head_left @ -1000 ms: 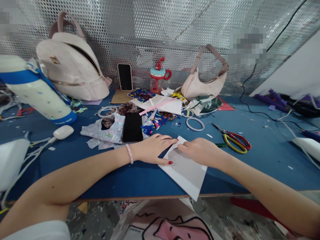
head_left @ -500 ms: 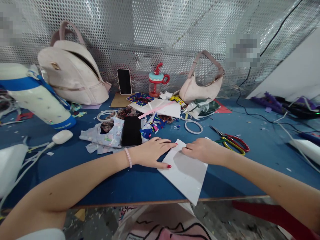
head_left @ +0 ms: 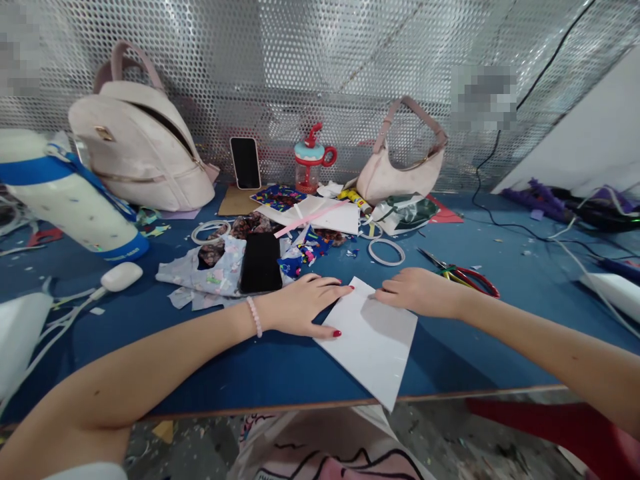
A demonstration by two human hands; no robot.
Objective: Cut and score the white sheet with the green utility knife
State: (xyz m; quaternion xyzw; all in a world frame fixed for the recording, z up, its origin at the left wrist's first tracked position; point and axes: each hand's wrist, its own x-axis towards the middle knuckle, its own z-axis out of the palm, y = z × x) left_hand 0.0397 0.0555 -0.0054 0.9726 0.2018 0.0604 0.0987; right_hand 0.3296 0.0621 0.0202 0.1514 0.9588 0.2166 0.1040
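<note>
A white sheet of paper or thin card (head_left: 373, 343) lies slanted on the blue table, one corner reaching past the front edge. My left hand (head_left: 303, 303) rests open over its left side, fingers and thumb spread, thumb and a fingertip on the sheet. At the sheet's upper right edge, my right hand (head_left: 423, 292) is closed with the fingers curled under. Its fingertips touch the sheet; whether anything is inside the curled fingers is hidden. Just beyond that hand lies a pointed tool with red and yellow handles (head_left: 463, 275), partly covered by it.
Behind my left hand are a black phone (head_left: 261, 262) and patterned fabric (head_left: 200, 270). A white tape ring (head_left: 387, 252) lies past the sheet. Farther back stand a lidded cup (head_left: 309, 167), handbag (head_left: 403, 177) and backpack (head_left: 145, 153). A large bottle (head_left: 75, 200) leans at left.
My right hand has slid a little to the right across the sheet, toward its right edge, now covering more of the pointed tool. My left hand stays in place on the sheet.
</note>
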